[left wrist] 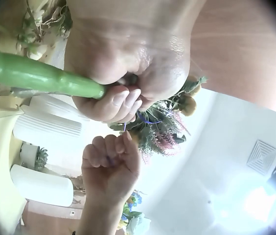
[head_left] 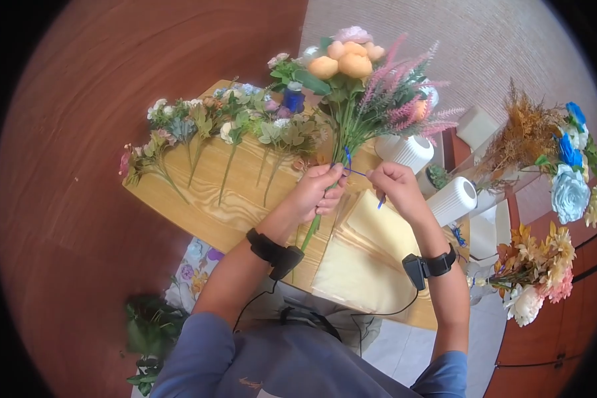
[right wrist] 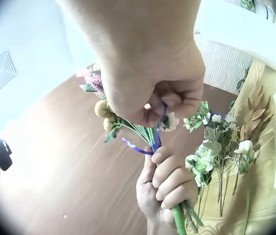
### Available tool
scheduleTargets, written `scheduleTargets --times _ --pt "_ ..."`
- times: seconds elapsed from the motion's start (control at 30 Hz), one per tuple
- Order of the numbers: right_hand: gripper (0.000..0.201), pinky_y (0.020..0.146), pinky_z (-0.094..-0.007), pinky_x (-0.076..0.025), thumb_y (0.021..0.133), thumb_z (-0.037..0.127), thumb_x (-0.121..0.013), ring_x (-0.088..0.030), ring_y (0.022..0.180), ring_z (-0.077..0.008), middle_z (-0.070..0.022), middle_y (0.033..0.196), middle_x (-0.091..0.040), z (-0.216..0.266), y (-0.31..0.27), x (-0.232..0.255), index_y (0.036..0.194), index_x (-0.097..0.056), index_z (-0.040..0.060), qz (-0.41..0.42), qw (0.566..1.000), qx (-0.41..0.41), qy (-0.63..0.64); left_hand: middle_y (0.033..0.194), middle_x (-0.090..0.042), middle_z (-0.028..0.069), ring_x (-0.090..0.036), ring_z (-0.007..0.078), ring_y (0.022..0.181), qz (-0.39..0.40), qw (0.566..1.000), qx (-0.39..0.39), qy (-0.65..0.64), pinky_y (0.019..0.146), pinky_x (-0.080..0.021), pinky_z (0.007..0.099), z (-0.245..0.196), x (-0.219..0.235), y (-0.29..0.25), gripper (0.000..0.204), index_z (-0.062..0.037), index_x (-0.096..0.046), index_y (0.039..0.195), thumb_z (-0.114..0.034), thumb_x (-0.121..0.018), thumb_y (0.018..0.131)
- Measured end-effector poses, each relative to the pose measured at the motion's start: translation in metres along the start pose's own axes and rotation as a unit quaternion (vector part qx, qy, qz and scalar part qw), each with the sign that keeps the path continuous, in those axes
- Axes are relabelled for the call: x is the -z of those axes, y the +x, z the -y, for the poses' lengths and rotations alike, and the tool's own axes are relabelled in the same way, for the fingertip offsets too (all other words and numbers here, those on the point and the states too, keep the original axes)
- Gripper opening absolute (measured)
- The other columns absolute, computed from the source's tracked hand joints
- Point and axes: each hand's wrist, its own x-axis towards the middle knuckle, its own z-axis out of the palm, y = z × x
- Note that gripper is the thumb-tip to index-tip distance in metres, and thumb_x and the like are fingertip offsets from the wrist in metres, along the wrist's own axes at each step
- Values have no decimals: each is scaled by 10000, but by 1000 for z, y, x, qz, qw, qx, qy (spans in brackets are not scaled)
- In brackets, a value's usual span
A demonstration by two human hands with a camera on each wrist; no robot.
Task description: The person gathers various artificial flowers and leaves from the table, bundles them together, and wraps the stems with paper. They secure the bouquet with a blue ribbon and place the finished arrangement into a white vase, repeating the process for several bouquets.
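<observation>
A bouquet with peach blooms (head_left: 355,63) and pink sprigs stands upright in the left hand (head_left: 320,192), whose fingers curl round the green stems (right wrist: 178,220) below a blue ribbon (right wrist: 155,144). The ribbon goes round the stems just above that hand. To its right, the right hand (head_left: 397,188) pinches the ribbon, drawn taut from the stems, with a short end hanging below the fingers. In the left wrist view the left hand (left wrist: 123,68) grips a thick green stem (left wrist: 40,76), and the right hand (left wrist: 109,169) is beside it with curled fingers.
Loose flower stems (head_left: 225,166) lie across the wooden table (head_left: 192,192) on the left. Pale yellow wrapping sheets (head_left: 351,265) lie near the front edge. White ribbed vases (head_left: 452,199), a small succulent (head_left: 438,175) and more bouquets (head_left: 570,192) are on the right.
</observation>
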Motion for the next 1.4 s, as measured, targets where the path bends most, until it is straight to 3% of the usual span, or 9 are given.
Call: scheduleTargets --times 0.33,0.67,0.93,1.1,1.23,1.4 --pt "237 426 -195 -338 906 166 -623 -434 487 -22 49 600 -496 6 -16 -9 706 -561 56 -45 994 26 94 545 -359 -63 -283 23 397 -38 998 -10 55 342 -218 192 3 -13 -2 281 -88 -498 870 -341 -478 990" --pt "223 425 -196 -321 910 145 -608 -442 478 -46 29 606 -500 7 -15 -15 716 -547 53 -49 994 16 98 550 -351 -87 -264 5 398 -53 994 -37 91 345 -195 189 13 -10 -2 264 -82 -513 888 -324 -487 989" --pt "259 496 -207 -401 921 230 -612 -471 563 -31 47 645 -522 7 -7 -17 738 -588 48 -42 997 45 48 555 -340 -87 -256 6 408 -81 993 -46 72 350 -196 193 16 -11 -2 258 -79 -527 923 -319 -467 997" --pt "267 547 -208 -395 929 241 -604 -464 608 -31 50 657 -517 5 -7 -23 753 -595 41 -35 997 56 31 571 -347 -65 -285 19 418 -100 992 -56 58 348 -236 186 18 -11 -9 236 -84 -528 1007 -301 -436 1011" --pt "269 564 -207 -368 931 242 -599 -457 625 -30 50 666 -516 1 -7 -26 758 -599 37 -31 996 80 26 576 -361 -64 -293 19 415 -106 990 -80 52 346 -242 186 23 -12 -13 210 -102 -521 998 -300 -451 1005" --pt "251 572 -213 -363 922 225 -601 -457 641 -40 43 685 -521 0 -9 -29 758 -604 36 -25 996 85 20 579 -381 -64 -309 20 409 -171 977 -111 60 346 -250 185 22 -20 -19 196 -132 -490 913 -312 -482 992"
